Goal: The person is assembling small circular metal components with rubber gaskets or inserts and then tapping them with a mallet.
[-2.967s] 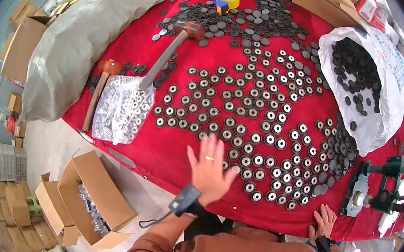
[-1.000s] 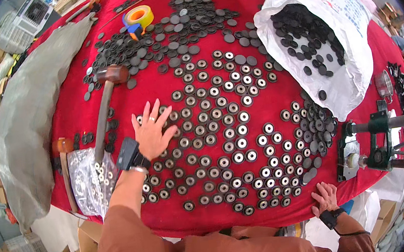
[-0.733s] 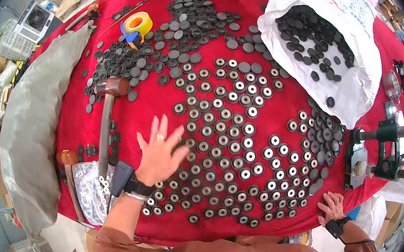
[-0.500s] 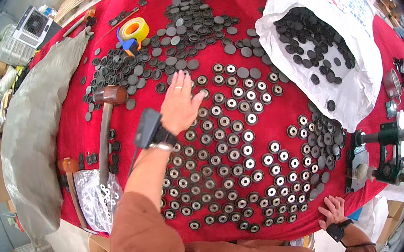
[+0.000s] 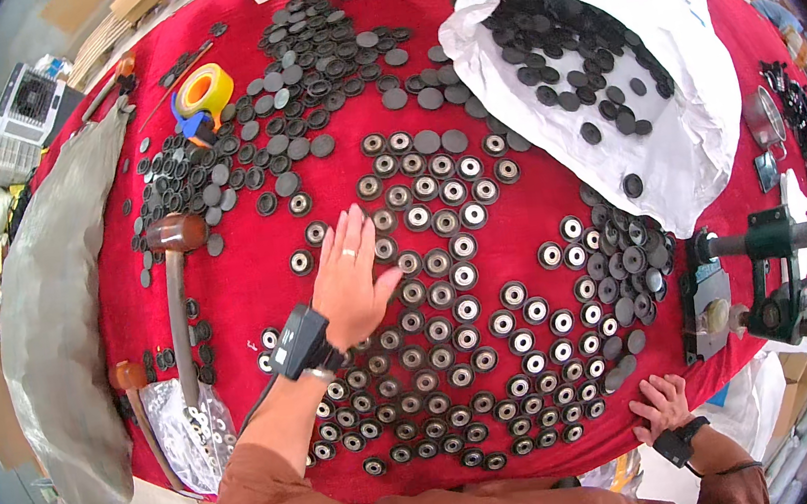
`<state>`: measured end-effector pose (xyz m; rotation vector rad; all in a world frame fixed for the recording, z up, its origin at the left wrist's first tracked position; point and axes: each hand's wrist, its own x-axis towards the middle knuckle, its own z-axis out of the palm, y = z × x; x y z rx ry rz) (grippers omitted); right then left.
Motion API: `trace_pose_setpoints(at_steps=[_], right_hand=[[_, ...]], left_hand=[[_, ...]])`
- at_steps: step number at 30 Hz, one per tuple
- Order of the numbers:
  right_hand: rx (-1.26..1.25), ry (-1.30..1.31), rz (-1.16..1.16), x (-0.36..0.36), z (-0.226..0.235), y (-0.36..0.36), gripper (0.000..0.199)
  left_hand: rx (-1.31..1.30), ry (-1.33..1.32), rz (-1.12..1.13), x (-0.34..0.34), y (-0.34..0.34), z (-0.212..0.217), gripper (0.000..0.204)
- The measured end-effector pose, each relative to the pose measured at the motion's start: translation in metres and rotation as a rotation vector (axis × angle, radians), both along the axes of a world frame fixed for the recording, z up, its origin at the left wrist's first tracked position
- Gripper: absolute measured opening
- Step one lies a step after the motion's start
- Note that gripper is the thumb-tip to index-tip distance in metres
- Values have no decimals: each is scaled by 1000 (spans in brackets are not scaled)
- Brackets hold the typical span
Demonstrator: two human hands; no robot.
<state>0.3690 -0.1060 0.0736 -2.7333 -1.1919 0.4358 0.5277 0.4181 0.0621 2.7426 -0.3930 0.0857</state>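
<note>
Many black wheels with shiny metal bearing centres lie spread over a red cloth. My left hand lies palm down over the left part of this spread, holding nothing. Its fingers are stretched out and point away from me, and some wheels are hidden under it. Near the front right edge of the cloth, my right hand rests with its fingers apart and nothing in it. Beside the wheels on the right is a heap of flat black discs. More black discs are piled at the far side.
A white sack spills black discs at the far right. A metal hand press stands at the right edge. On the left are a large mallet, a smaller mallet, yellow tape, a clear bag and a long grey sack.
My left hand has come back toward me from the far edge of the wheels. The whole view has shifted a little. My right hand stays by the cloth's edge.
</note>
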Motion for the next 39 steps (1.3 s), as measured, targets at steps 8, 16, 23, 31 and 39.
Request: trace_pose_setpoints(at_steps=[8,16,23,31,39], right_hand=[[-61,-41,-26,-5,3,0,45],[-18,-43,-13,-2,-1,-2,43],[6,2,2,2,3,-2,50],[19,10,-16,2,2,-1,53],[28,-9,-3,2,3,2,50]], left_hand=[[-23,-206,67,50,-19,20,66],[33,-45,168,113,-40,-22,66],[8,-48,-13,42,-70,-6,64],[-43,-114,-111,71,-112,23,62],[-29,-11,-183,90,-139,-14,60]])
